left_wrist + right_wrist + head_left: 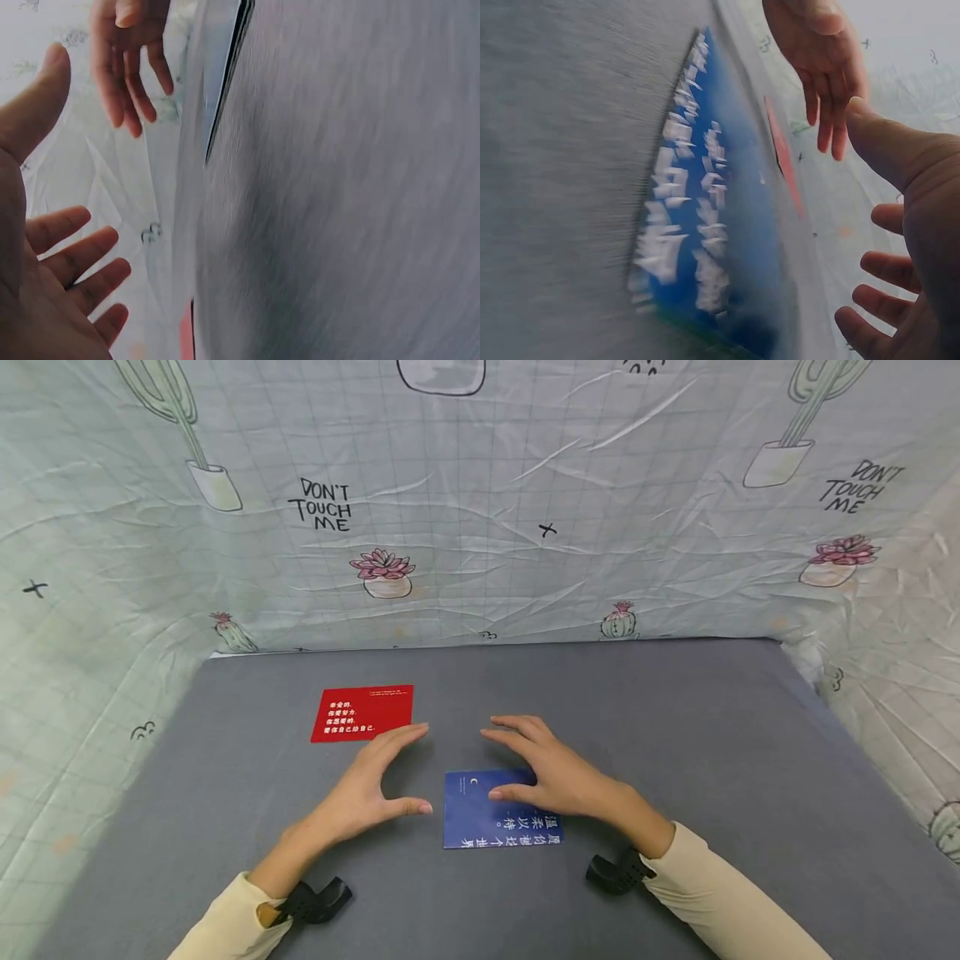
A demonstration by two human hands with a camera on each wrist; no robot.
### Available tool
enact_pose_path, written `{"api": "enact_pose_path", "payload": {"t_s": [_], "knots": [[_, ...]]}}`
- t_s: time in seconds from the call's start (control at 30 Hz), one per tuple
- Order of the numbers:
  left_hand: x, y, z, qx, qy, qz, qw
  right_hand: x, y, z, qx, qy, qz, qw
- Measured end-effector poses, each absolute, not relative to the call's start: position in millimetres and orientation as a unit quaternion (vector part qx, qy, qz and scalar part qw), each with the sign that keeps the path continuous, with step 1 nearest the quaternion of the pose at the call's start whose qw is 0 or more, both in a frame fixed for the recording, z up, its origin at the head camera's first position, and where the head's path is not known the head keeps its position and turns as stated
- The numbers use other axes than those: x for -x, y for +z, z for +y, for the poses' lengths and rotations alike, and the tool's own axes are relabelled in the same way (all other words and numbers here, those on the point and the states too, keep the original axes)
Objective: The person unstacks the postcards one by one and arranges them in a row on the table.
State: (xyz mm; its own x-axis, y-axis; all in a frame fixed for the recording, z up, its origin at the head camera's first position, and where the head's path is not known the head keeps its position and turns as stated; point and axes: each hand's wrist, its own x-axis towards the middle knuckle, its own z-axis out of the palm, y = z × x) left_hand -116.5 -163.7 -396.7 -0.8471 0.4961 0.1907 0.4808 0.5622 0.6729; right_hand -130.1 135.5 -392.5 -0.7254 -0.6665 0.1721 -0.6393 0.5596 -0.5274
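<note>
A blue card (480, 814) printed with white characters lies on the grey table, below and partly hidden by my right hand (558, 772). That hand hovers with thumb and fingers spread, holding nothing. Across from it my left hand (367, 789) is also raised with thumb and fingers apart, palm facing the other hand. Behind the left fingertips, a red card (367, 710) with white writing rests farther back on the table. In the right wrist view the blue card (705, 202) appears blurred beside the right fingers (889, 270).
The grey table (712, 735) ends at the back against a cloth (465, 485) printed with cacti and lettering, which also hangs along both sides. A black wrist camera (318, 902) is strapped on the left wrist, another black camera (618, 870) on the right.
</note>
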Motion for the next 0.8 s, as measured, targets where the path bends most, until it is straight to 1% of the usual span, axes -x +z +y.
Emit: {"api": "enact_pose_path", "payload": {"t_s": [0.2,0.43,0.6,0.8], "knots": [[103.5,-403.3,-153.6,-0.269,0.397,0.877,0.010,113.2,-400.2,149.3,0.372,-0.299,0.878,0.031],[96.6,-412.1,-145.0,-0.302,0.399,0.865,0.014,97.6,-407.0,164.6,0.362,-0.320,0.875,0.023],[95.2,-418.3,-139.5,-0.317,0.399,0.860,0.030,90.4,-414.8,173.0,0.363,-0.318,0.876,0.013],[91.2,-425.5,-135.5,-0.309,0.398,0.862,0.061,87.7,-421.9,177.8,0.355,-0.321,0.878,0.013]]}}
